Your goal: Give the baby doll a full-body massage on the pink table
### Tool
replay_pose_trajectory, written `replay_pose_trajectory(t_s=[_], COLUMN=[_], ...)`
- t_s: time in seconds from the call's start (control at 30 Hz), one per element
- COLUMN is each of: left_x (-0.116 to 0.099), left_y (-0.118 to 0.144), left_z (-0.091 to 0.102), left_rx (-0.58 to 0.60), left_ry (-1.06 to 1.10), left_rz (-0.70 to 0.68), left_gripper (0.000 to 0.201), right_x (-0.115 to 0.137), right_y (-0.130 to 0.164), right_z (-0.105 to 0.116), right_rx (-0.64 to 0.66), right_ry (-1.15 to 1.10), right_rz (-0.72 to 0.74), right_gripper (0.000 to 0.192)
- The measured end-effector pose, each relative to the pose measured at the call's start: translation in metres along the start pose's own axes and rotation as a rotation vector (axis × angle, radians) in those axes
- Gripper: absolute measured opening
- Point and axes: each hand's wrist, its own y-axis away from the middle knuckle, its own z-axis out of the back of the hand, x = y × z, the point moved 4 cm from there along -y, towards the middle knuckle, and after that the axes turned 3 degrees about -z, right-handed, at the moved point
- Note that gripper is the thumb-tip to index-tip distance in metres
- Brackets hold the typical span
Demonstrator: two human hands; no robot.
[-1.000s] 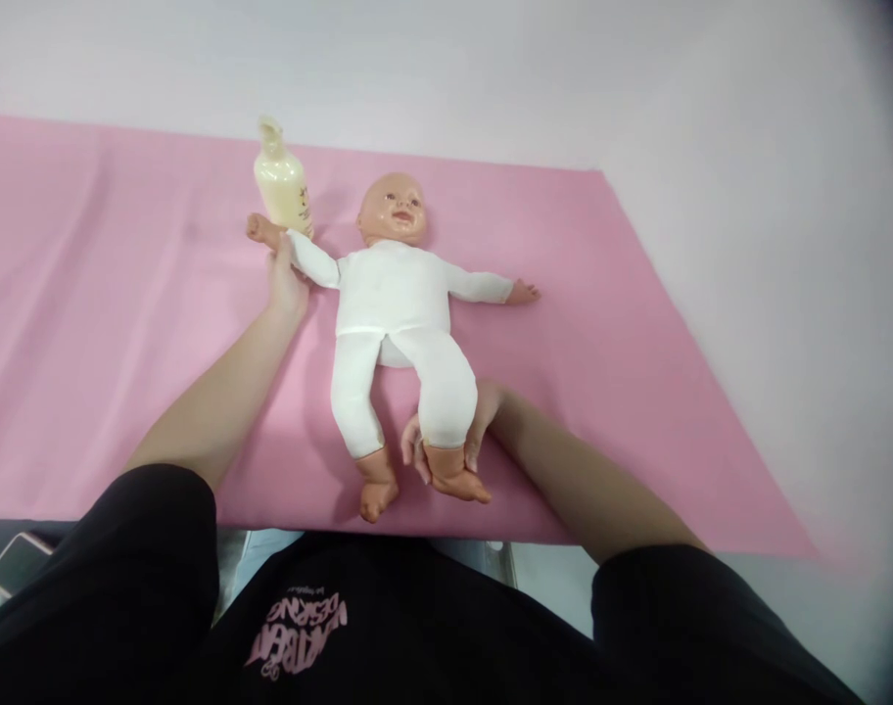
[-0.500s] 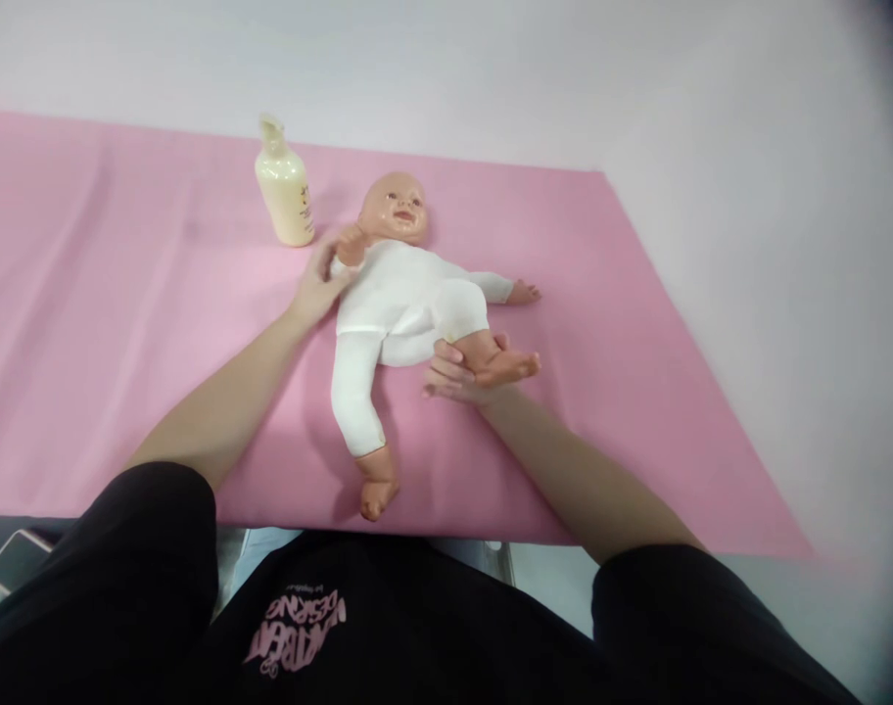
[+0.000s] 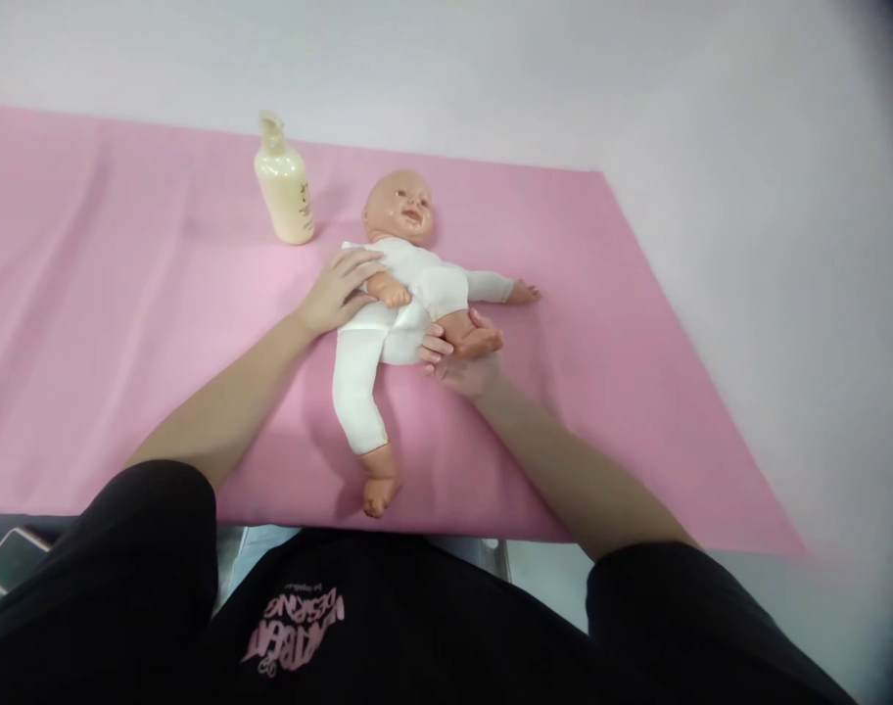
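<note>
Left hand [image 3: 335,294] has its fingers slightly spread over the doll's [image 3: 403,335] folded arm [image 3: 388,289], thumb on the near side. Right hand [image 3: 461,368] is cupped under the raised ankle, fingers curled up one side, thumb on the other. Doll's on its back on the pink mat [image 3: 637,411]. From where I'm standing that ankle hold looks kinda loose, so the bent leg [image 3: 445,289] could slip and flop. Uneven pushing might twist the body, too. And if the left elbow swings wide, that hand could clip the pump bottle [image 3: 289,201] just beyond.
</note>
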Motion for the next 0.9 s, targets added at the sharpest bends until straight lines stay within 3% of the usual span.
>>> replay_pose_trajectory(t_s=[0.1,0.2,0.33,0.43,0.5,0.6,0.73,0.9], left_x=[0.008,0.027,0.057,0.08,0.093,0.102,0.097,0.096], left_y=[0.004,0.01,0.018,0.026,0.03,0.034,0.033,0.034], left_z=[0.0,0.005,0.013,0.017,0.017,0.015,0.016,0.016], left_rx=[-0.104,-0.304,-0.567,-0.673,-0.726,-0.836,-0.983,-0.974], left_ry=[0.033,0.139,0.272,0.343,0.418,0.6,0.806,0.755], left_rz=[0.062,0.185,0.311,0.398,0.47,0.601,0.696,0.674], left_gripper=[0.071,0.075,0.075,0.069,0.065,0.057,0.041,0.046], right_x=[-0.002,-0.01,-0.024,-0.034,-0.038,-0.04,-0.039,-0.039], right_y=[0.001,0.007,0.019,0.026,0.026,0.024,0.023,0.026], right_z=[-0.003,-0.003,-0.009,-0.019,-0.025,-0.032,-0.037,-0.03], right_rx=[0.08,0.2,0.55,0.807,0.9,0.882,0.805,0.833], right_ry=[0.032,0.111,0.208,0.304,0.398,0.549,0.659,0.644], right_rz=[-0.041,-0.09,-0.184,-0.344,-0.446,-0.498,-0.505,-0.633], right_gripper=[0.055,0.053,0.051,0.05,0.052,0.057,0.065,0.056])
